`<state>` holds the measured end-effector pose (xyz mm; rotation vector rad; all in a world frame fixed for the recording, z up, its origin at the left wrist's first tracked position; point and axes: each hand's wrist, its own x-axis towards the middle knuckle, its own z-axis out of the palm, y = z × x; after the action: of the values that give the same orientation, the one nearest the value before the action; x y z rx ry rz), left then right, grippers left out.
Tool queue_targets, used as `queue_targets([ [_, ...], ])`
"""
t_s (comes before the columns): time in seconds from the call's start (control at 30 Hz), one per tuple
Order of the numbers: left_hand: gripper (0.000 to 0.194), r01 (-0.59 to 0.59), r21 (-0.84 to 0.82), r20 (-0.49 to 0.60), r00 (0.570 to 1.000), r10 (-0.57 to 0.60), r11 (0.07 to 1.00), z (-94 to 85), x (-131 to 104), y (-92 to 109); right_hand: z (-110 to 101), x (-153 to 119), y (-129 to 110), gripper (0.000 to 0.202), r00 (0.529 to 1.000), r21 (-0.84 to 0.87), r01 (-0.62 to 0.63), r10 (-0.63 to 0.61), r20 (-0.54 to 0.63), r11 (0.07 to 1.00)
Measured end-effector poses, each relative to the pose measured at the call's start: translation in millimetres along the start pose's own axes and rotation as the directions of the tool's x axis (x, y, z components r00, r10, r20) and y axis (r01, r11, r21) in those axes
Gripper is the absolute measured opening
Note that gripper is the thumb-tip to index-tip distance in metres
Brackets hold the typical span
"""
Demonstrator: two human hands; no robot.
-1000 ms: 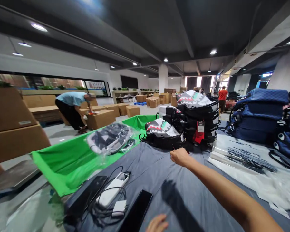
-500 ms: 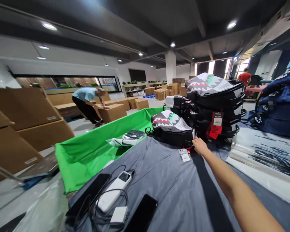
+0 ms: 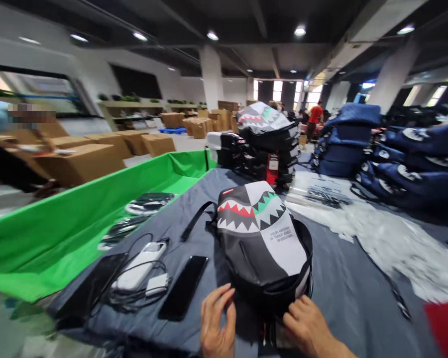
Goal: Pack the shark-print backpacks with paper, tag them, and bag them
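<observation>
A backpack [image 3: 261,233] with a grey-and-white shark-teeth print in red, green and black lies on the dark cloth-covered table in front of me. My right hand [image 3: 308,323] has its fingers curled on the backpack's near right edge. To the left, my left hand [image 3: 218,320] is beside the near edge, thumb and fingers apart, with nothing in it. A dark strap extends from the backpack's left side. Below its near edge, partly hidden between my hands, hangs a tag.
A black phone [image 3: 183,287] and a white power bank [image 3: 142,266] with cables lie to the left. Behind stand stacked backpacks [image 3: 271,144]. Clear plastic bags [image 3: 381,233] and blue bags [image 3: 347,144] are on the right. A green fabric-lined trough [image 3: 78,223] borders the table; cartons [image 3: 85,161] and a person are beyond.
The backpack has come from beside the stack to right in front of me. My left hand has come into view. The camera view has turned to the right.
</observation>
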<state>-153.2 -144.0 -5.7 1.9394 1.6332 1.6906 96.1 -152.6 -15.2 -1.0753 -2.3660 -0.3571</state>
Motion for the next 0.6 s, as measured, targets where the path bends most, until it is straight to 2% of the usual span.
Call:
queue_targets([
  [0.03, 0.025, -0.085, -0.062, 0.093, 0.992, 0.091, 0.994, 2.0, 10, 19, -6, -20, -18, 0.029, 0.999, 0.007, 0.012, -0.012, -0.036, 1.000],
  [0.07, 0.025, -0.146, -0.124, 0.217, 0.961, 0.171, 0.981, 5.6, 20, 37, -11, -35, -33, 0.033, 0.998, 0.018, 0.039, -0.038, -0.054, 0.999],
  [0.1, 0.024, -0.183, -0.168, 0.361, 0.903, 0.233, 0.969, 10.3, 29, 53, -15, -46, -45, 0.036, 0.996, 0.036, 0.074, -0.072, -0.061, 0.997],
  [0.13, 0.023, -0.210, -0.198, 0.509, 0.813, 0.284, 0.957, 15.5, 37, 67, -19, -54, -52, 0.037, 0.992, 0.065, 0.110, -0.106, -0.062, 0.992],
  [0.17, 0.030, -0.231, -0.204, 0.650, 0.694, 0.308, 0.951, 20.3, 43, 78, -25, -59, -55, 0.035, 0.990, 0.105, 0.138, -0.133, -0.055, 0.985],
  [0.23, 0.055, -0.282, -0.176, 0.863, 0.417, 0.286, 0.943, 27.7, 51, 92, -43, -66, -50, 0.027, 0.991, 0.181, 0.126, -0.116, -0.065, 0.975],
  [0.27, 0.066, -0.313, -0.151, 0.926, 0.288, 0.246, 0.938, 30.0, 54, 95, -56, -67, -42, 0.023, 0.994, 0.200, 0.076, -0.059, -0.090, 0.977],
  [0.3, 0.074, -0.346, -0.123, 0.964, 0.181, 0.195, 0.930, 31.6, 56, 98, -71, -69, -31, 0.021, 0.993, 0.205, 0.001, 0.024, -0.119, 0.979],
  [0.33, 0.079, -0.381, -0.093, 0.985, 0.098, 0.140, 0.920, 33.0, 59, 100, -85, -70, -16, 0.020, 0.982, 0.204, -0.085, 0.116, -0.148, 0.975],
  [0.37, 0.084, -0.416, -0.072, 0.995, 0.034, 0.095, 0.907, 34.4, 61, 103, -98, -70, 2, 0.022, 0.960, 0.199, -0.184, 0.219, -0.174, 0.963],
  [0.43, 0.097, -0.491, -0.051, 0.997, -0.070, 0.018, 0.869, 39.1, 62, 108, -117, -69, 48, 0.026, 0.885, 0.187, -0.414, 0.442, -0.146, 0.891],
  [0.47, 0.100, -0.529, -0.038, 0.994, -0.107, -0.023, 0.848, 42.6, 60, 110, -122, -67, 75, 0.026, 0.811, 0.165, -0.562, 0.579, -0.082, 0.810],
  [0.5, 0.098, -0.566, -0.023, 0.991, -0.122, -0.056, 0.824, 46.8, 56, 110, -123, -65, 104, 0.024, 0.705, 0.108, -0.706, 0.709, 0.013, 0.700],
  [0.53, 0.091, -0.602, -0.006, 0.992, -0.107, -0.073, 0.799, 51.4, 50, 109, -122, -62, 133, 0.020, 0.597, 0.026, -0.801, 0.794, 0.115, 0.598],
  [0.57, 0.082, -0.636, 0.012, 0.995, -0.066, -0.071, 0.772, 56.0, 42, 105, -118, -59, 161, 0.017, 0.527, -0.029, -0.843, 0.835, 0.158, 0.538],
  [0.6, 0.075, -0.668, 0.032, 0.999, 0.000, -0.043, 0.743, 60.3, 33, 100, -112, -56, 188, 0.020, 0.475, -0.076, -0.865, 0.859, 0.190, 0.495],
])
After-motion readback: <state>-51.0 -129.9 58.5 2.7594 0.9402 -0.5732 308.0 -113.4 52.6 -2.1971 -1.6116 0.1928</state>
